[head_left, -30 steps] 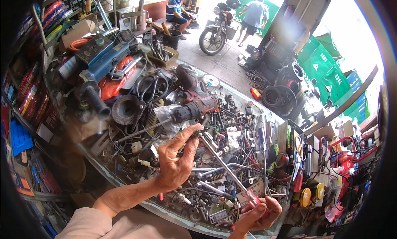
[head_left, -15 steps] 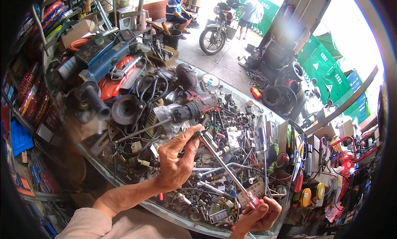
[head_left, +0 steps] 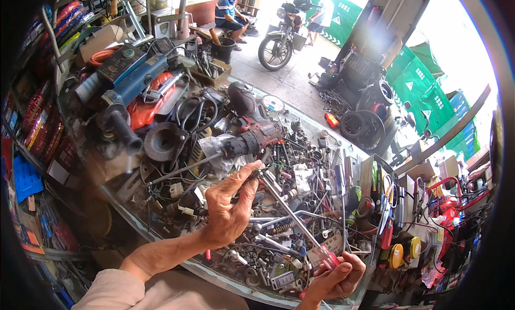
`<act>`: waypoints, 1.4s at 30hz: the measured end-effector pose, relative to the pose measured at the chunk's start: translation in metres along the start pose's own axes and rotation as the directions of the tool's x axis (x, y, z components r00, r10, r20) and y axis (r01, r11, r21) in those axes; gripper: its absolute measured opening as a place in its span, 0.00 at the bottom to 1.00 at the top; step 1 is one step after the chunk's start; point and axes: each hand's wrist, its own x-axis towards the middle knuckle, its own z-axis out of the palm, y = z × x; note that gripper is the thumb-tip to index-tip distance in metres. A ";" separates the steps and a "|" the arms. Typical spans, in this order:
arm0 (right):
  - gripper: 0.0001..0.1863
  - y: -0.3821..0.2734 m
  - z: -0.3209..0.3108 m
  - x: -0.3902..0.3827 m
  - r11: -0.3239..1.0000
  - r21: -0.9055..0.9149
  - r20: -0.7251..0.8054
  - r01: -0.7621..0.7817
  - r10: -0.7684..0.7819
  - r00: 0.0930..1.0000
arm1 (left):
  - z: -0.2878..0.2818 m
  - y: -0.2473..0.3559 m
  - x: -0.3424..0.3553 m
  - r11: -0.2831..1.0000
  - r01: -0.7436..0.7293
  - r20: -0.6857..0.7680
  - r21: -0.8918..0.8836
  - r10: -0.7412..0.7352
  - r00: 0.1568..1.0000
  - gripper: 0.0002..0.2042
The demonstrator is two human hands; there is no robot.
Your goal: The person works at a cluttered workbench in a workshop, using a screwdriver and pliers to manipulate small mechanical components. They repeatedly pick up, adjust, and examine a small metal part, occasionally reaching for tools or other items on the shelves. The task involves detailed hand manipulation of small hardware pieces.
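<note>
Over the glass-topped counter (head_left: 161, 232), which is heaped with loose bolts, sockets and small metal parts, the person holds a long screwdriver with a thin steel shaft and a clear red-tipped handle (head_left: 292, 216) slanting from lower right up to the left. The right hand (head_left: 338, 278), low near the counter's front edge, is curled closed around the handle, thumb across the top. The left hand (head_left: 230, 205) is raised palm-up above the clutter, its thumb and forefinger pinched together at the upper tip of the shaft, with the other fingers loosely bent below; whether a small part sits between those fingertips is too small to tell. Just beyond the tip lies a dark red and black power drill (head_left: 252, 130), its chuck pointing left and a thin rod running on from it. Left of the drill sit a round grey flap disc (head_left: 163, 141) and a blue angle grinder with a black side handle (head_left: 126, 90), with an orange-red tool body between them. To the right of the screwdriver, yellow round tape measures (head_left: 405, 251) lie near the counter's far end. Well beyond, on the pavement, a parked motorcycle (head_left: 281, 34) stands beside a seated person in a blue shirt and yellow cap (head_left: 228, 12).
</note>
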 end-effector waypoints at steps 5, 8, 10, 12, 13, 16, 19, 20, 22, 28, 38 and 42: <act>0.23 -0.003 0.012 0.007 0.937 0.034 0.138 0.349 -0.350 0.927 | 0.001 0.000 -0.001 0.999 0.043 -0.011 -0.029 -0.043 0.999 0.15; 0.24 -0.001 0.002 0.003 0.958 -0.019 0.163 0.287 -0.280 0.946 | 0.000 -0.004 -0.002 0.997 0.053 -0.015 -0.055 -0.054 0.998 0.15; 0.24 0.010 -0.012 -0.001 0.980 -0.069 0.124 0.187 -0.178 0.976 | -0.001 -0.002 0.000 1.000 0.010 0.011 0.003 -0.010 1.000 0.15; 0.25 0.001 -0.003 -0.001 0.984 -0.069 0.052 0.165 -0.162 0.985 | 0.000 0.000 0.000 1.000 0.002 0.005 -0.005 -0.002 1.000 0.15; 0.25 0.006 -0.007 -0.001 0.993 -0.008 0.074 0.120 -0.119 0.990 | 0.001 0.000 0.000 1.000 -0.001 0.002 -0.009 0.001 1.000 0.15; 0.26 0.010 -0.008 0.004 0.972 0.059 0.165 0.229 -0.236 0.958 | 0.000 0.001 0.000 1.000 0.012 -0.001 -0.017 -0.013 1.000 0.15; 0.26 -0.008 0.010 0.005 0.949 -0.012 0.156 0.315 -0.309 0.938 | 0.000 -0.001 0.000 0.998 0.048 -0.001 -0.045 -0.048 0.999 0.15; 0.26 -0.009 0.010 0.003 0.963 -0.035 0.136 0.265 -0.259 0.956 | 0.000 -0.001 0.000 0.998 0.048 0.000 -0.045 -0.048 0.999 0.14; 0.25 -0.009 0.006 0.000 0.984 -0.077 0.092 0.162 -0.155 0.984 | 0.000 -0.002 0.000 0.998 0.047 0.001 -0.044 -0.047 0.999 0.14; 0.22 0.005 -0.007 0.006 0.995 0.101 0.119 0.022 -0.034 0.992 | 0.001 -0.001 -0.001 0.999 0.005 -0.009 -0.041 -0.005 1.000 0.15; 0.25 0.010 -0.006 -0.001 0.994 -0.037 0.100 0.102 -0.098 0.990 | -0.004 0.001 0.001 1.000 0.030 0.015 0.007 -0.030 0.999 0.15; 0.24 0.007 -0.005 0.003 0.996 0.078 0.116 0.047 -0.056 0.992 | -0.001 -0.002 -0.001 1.000 -0.009 0.009 0.008 0.009 1.000 0.15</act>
